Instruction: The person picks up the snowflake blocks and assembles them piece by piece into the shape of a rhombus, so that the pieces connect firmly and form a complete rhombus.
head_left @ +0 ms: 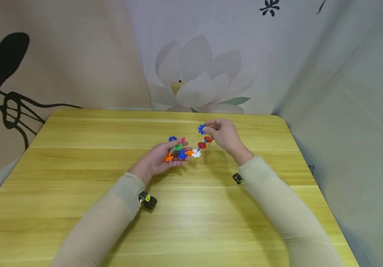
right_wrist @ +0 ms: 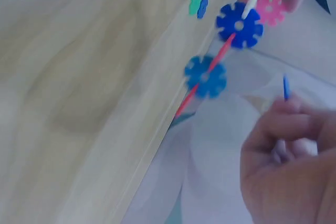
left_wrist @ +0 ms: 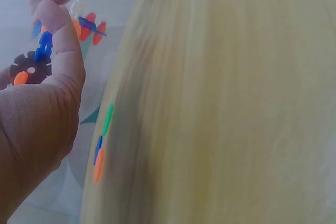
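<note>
Slotted plastic snowflake discs are linked into a chain, and its white disc (head_left: 196,153) and red discs (head_left: 202,145) stick out past my left fingertips. My left hand (head_left: 159,157) holds the coloured end between thumb and fingers, palm up. Around that palm show a green disc (head_left: 178,147), an orange disc (head_left: 169,157) and a brown disc (left_wrist: 31,70). Up and to the right, my right hand (head_left: 226,136) pinches a single blue disc (head_left: 202,129) between thumb and fingertips. This disc stands apart from the chain, edge-on in the right wrist view.
The wooden table (head_left: 191,222) lies under both hands, its far edge close beyond them. A curtain with a printed lotus (head_left: 199,74) hangs behind. Green, blue and orange discs (left_wrist: 98,165) show near the table edge; whether they join the held chain I cannot tell.
</note>
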`<state>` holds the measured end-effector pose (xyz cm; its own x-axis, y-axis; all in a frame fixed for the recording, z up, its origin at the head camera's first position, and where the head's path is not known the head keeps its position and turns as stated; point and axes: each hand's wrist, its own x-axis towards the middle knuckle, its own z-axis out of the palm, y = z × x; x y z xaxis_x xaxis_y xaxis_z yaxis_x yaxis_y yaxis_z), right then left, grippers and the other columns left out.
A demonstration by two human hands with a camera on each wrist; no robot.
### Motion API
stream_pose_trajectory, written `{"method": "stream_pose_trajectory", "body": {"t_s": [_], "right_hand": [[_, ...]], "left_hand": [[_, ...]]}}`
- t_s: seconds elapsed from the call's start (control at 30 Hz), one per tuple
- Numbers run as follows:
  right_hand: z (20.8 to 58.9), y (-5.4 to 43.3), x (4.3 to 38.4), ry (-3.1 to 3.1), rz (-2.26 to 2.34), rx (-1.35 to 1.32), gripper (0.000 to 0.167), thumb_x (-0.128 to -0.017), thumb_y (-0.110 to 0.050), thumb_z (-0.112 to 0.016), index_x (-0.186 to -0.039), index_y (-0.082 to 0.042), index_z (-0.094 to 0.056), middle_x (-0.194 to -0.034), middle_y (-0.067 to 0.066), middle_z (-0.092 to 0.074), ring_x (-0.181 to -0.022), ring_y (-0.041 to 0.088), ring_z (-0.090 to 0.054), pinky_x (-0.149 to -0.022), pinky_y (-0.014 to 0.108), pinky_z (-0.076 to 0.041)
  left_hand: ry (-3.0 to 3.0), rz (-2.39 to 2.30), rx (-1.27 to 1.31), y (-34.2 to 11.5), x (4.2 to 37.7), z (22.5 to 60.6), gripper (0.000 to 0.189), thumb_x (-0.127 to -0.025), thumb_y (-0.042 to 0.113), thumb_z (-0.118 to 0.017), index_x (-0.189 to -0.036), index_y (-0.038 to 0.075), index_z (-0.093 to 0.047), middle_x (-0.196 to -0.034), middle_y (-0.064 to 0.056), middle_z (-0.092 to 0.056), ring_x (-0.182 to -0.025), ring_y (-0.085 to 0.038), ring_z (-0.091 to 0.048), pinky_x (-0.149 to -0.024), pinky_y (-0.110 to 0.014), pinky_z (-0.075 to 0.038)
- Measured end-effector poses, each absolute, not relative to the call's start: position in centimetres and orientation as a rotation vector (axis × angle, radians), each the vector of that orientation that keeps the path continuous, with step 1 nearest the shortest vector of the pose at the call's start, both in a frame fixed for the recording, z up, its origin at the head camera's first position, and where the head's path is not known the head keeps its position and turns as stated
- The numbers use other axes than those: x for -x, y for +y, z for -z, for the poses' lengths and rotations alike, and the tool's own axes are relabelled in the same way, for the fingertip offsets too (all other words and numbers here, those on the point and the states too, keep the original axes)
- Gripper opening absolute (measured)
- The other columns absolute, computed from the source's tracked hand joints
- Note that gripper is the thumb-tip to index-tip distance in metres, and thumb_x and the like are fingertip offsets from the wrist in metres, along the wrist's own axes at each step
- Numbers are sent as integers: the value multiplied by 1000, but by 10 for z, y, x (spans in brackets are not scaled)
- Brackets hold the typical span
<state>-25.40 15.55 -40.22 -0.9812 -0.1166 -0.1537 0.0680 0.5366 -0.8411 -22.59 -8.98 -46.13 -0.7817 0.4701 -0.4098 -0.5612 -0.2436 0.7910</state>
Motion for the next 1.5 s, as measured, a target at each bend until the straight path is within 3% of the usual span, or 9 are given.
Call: {"method": "stream_pose_trajectory", "body": {"t_s": [0.13,0.2,0.37,0.67,0.93,1.27,1.5], "right_hand": [[399,140,258,2495,1279,84,29,-104,-29,-73,-129,-15,-75,-119,10,-77,-122,37,-69,-96,47,-61],[400,136,258,2467,1260,57,25,-103,-27,-74,-125,-13,-76,-119,11,-77,-121,38,-69,-92,44,-60],[404,134,258,2427,1262,5,22,-103,-25,-74,-122,-13,-76,-120,11,-77,-107,33,-65,-77,34,-53],[409,135,259,2372,1255,-11,20,-104,-24,-73,-120,-12,-75,-116,9,-78,-90,23,-61,-78,36,-53],[411,133,257,2391,1246,-59,23,-105,-28,-71,-122,-13,-76,-116,6,-78,-91,21,-62,-73,31,-52],[414,131,251,2380,1256,-32,33,-103,-29,-74,-135,-18,-74,-131,7,-75,-118,28,-68,-102,45,-59],[416,135,251,2362,1191,89,31,-101,-27,-77,-131,-19,-77,-125,5,-77,-117,26,-69,-106,46,-59]], "left_hand": [[1368,-2021,86,-85,222,463,57,-114,40,-50,-156,2,-49,-146,-13,-65,-92,-23,-78,-79,-30,-68],[1379,-2008,73,-84,221,463,56,-114,40,-50,-155,2,-50,-139,-11,-69,-92,-23,-77,-78,-30,-67],[1378,-2000,64,-84,218,464,56,-113,42,-54,-153,2,-52,-132,-7,-71,-91,-22,-77,-75,-29,-67],[1379,-1978,6,-85,216,463,57,-114,42,-51,-151,-2,-51,-127,-6,-72,-89,-21,-77,-71,-28,-66],[1392,-1972,16,-86,216,465,51,-114,42,-52,-144,1,-57,-126,-5,-73,-88,-21,-77,-69,-27,-65],[1422,-1968,33,-86,216,466,53,-114,41,-52,-145,-2,-58,-127,-6,-71,-90,-21,-77,-69,-27,-65],[1513,-1905,32,-90,216,467,46,-112,39,-58,-139,2,-64,-135,-10,-70,-98,-26,-77,-72,-28,-65]]}}
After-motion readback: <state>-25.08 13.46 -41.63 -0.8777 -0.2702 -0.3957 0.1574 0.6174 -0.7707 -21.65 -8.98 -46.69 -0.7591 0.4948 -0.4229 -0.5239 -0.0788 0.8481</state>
